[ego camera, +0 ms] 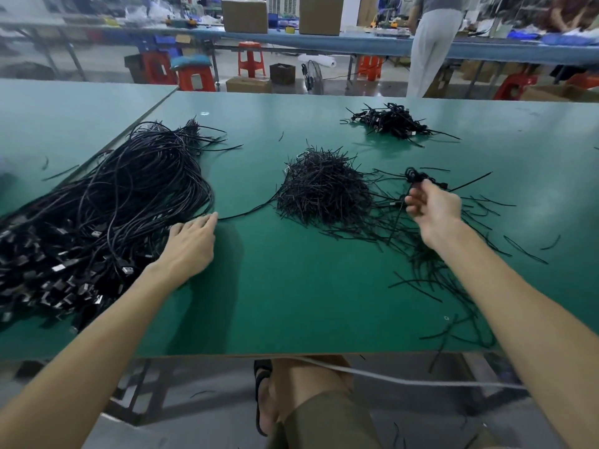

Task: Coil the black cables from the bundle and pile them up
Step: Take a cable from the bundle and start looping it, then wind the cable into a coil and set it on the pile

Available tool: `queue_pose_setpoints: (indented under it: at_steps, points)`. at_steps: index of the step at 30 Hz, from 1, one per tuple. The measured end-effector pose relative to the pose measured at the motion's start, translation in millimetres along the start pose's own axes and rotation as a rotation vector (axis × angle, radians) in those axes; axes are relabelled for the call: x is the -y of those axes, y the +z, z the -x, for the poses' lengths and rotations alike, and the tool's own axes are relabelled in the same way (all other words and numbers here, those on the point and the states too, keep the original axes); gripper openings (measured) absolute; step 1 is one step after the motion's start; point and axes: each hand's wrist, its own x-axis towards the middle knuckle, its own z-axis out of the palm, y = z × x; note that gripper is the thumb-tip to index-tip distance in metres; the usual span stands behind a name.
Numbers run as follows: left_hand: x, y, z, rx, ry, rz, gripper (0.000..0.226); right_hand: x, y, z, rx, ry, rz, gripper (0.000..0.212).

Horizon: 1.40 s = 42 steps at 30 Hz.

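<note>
Cable bundle touches flat left hand; right hand (grip unclear) curls at coiled cable.

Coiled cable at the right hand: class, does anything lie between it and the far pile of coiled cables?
Nothing visible blocks it. Mostly bare table separates the coiled cable from the pile; the heap of ties lies left of that path.
</note>
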Motion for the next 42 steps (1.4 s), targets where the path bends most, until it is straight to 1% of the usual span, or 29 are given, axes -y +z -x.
queue_pose_setpoints:
  at_steps: [2, 5, 7, 9, 11, 15, 17, 18, 20, 22, 24, 26, 28, 29, 30, 32, 33, 35, 38, 42]
  points:
    - [2, 4, -6, -0.024, -0.022, -0.006, 0.054, 0, -5, -8, -0.015, -0.010, 0.005, 0.012]
    - [4, 6, -14, -0.085, -0.034, -0.045, 0.047, -6, -16, -14, -0.010, -0.029, 0.029, 0.022]
    - [1, 6, -17, -0.108, -0.063, -0.072, 0.037, -14, -23, -17, 0.000, -0.047, 0.070, 0.040]
    - [-5, 7, -18, -0.183, -0.098, -0.084, 0.020, -22, -29, -18, 0.031, -0.058, 0.145, 0.060]
    - [-11, 7, -14, -0.236, -0.120, -0.121, 0.010, -27, -35, -16, 0.082, -0.064, 0.222, 0.071]
    - [-30, 5, 2, -0.247, -0.111, -0.188, 0.020, -33, -41, -11, 0.132, -0.081, 0.276, 0.077]
    - [-42, 1, 12, -0.254, -0.083, -0.221, 0.025, -32, -40, -7, 0.156, -0.109, 0.313, 0.076]
    - [-47, -1, 18, -0.261, -0.063, -0.234, 0.024, -32, -39, -4, 0.176, -0.142, 0.368, 0.075]
    - [-57, -5, 30, -0.284, -0.002, -0.214, 0.022, -32, -35, 9, 0.225, -0.270, 0.569, 0.071]
    - [-75, -6, 45, -0.278, 0.099, -0.202, 0.030, -33, -25, 28, 0.313, -0.439, 0.787, 0.059]
    - [-99, -10, 61, -0.293, 0.199, -0.172, 0.032, -37, -12, 53, 0.484, -0.562, 0.915, 0.045]
    - [-120, -19, 71, -0.321, 0.236, -0.091, 0.025, -49, 1, 80, 0.680, -0.682, 0.987, 0.038]
    - [-132, -29, 76, -0.285, 0.244, 0.011, 0.021, -63, 14, 107, 0.831, -0.761, 0.994, 0.035]
    - [-135, -34, 78, -0.254, 0.239, 0.078, 0.017, -69, 18, 118, 0.876, -0.758, 0.977, 0.034]
    - [-135, -40, 79, -0.221, 0.231, 0.144, 0.017, -75, 21, 126, 0.900, -0.745, 0.967, 0.033]
    - [-132, -47, 81, -0.190, 0.229, 0.236, 0.029, -82, 23, 135, 0.898, -0.769, 0.979, 0.031]
    - [-129, -49, 81, -0.182, 0.248, 0.280, 0.031, -85, 22, 137, 0.892, -0.786, 0.979, 0.029]
    - [-121, -54, 80, -0.167, 0.317, 0.388, 0.021, -85, 19, 139, 0.903, -0.735, 0.940, 0.021]
    - [-110, -61, 78, -0.073, 0.382, 0.543, 0.011, -89, 13, 140, 0.922, -0.657, 0.925, 0.015]
    - [-92, -64, 72, -0.024, 0.353, 0.702, 0.010, -98, 5, 134, 0.791, -0.651, 0.884, 0.015]
